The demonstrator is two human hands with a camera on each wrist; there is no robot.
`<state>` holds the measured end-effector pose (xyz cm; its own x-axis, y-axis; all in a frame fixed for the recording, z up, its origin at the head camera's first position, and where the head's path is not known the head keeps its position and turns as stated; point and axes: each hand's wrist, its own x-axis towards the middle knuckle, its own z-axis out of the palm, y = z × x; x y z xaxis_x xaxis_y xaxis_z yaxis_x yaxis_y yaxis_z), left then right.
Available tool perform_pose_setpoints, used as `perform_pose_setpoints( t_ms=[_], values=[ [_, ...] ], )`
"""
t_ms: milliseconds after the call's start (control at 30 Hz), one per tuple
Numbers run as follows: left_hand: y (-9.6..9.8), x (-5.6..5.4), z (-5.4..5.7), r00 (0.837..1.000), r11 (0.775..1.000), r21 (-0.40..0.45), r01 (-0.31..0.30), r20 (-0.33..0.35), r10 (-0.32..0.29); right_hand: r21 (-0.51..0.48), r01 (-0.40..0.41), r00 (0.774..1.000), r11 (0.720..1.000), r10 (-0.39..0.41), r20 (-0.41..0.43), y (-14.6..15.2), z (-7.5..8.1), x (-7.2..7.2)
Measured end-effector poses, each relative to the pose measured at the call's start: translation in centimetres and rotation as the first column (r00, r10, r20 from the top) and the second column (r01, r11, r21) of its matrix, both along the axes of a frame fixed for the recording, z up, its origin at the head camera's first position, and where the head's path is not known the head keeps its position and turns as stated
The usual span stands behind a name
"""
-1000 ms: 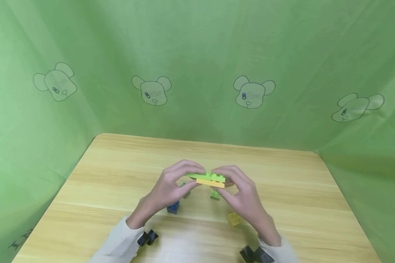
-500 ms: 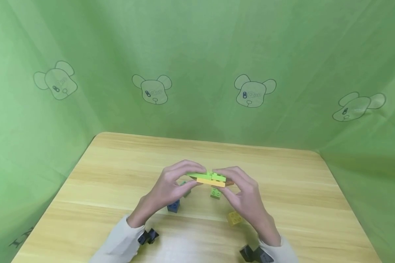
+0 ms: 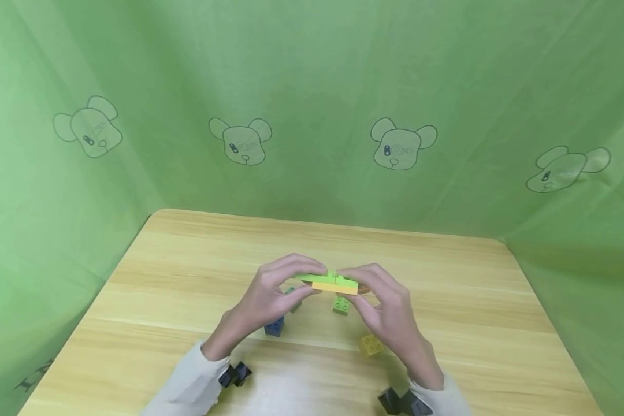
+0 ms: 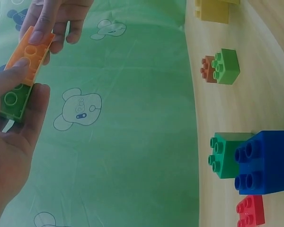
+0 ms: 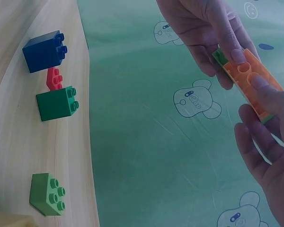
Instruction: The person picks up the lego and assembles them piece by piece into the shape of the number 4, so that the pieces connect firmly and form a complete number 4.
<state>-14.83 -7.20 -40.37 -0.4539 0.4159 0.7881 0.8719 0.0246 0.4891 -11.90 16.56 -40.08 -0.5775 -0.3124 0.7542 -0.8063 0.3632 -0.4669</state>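
Observation:
Both hands hold a joined stack of toy building bricks up over the table. Light green bricks (image 3: 319, 279) lie side by side along its top, and an orange brick (image 3: 334, 288) spans beneath them. My left hand (image 3: 275, 292) pinches the left end, fingers on top and thumb below. At the other end my right hand (image 3: 387, 303) grips the stack the same way. In the right wrist view both thumbs press on the hollow underside of the orange brick (image 5: 251, 78). The left wrist view shows a green brick (image 4: 15, 101) jutting past it at my left hand.
On the wooden table (image 3: 447, 323) below stand a light green brick (image 3: 341, 305), a yellow brick (image 3: 371, 345), a blue brick (image 3: 274, 326) and a darker green brick (image 4: 229, 153). A red brick (image 4: 251, 211) and an orange-brown brick (image 4: 208, 69) lie farther back. Green cloth (image 3: 312, 86) encloses the table.
The right-hand green brick has come down flush on the orange brick, whose studs showed between them earlier. Both hands stay almost in place.

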Motion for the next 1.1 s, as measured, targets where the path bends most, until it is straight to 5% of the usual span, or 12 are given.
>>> perform_pose_setpoints(
  t_ms=[567,767,900,1100],
  values=[
    [-0.1,0.1,0.1,1.000,1.000,-0.008,-0.004,0.003,0.004,-0.011,-0.004,1.000,1.000,0.004,0.029,-0.4,-0.1,0.1],
    [-1.2,-0.3,-0.6,0.992,0.996,-0.048,-0.069,0.099,0.073,-0.020,0.052,0.998,0.998,-0.052,0.021,0.0,-0.3,0.0],
    [-2.4,-0.8,-1.4,0.958,0.975,-0.137,-0.173,0.206,0.199,-0.036,0.073,0.997,0.997,-0.074,-0.005,0.2,-0.2,-0.1],
    [-3.8,-1.7,-3.9,0.838,0.859,-0.433,-0.274,0.330,0.434,-0.041,0.083,0.996,0.996,-0.082,0.026,0.3,-0.1,0.0]
  ],
)
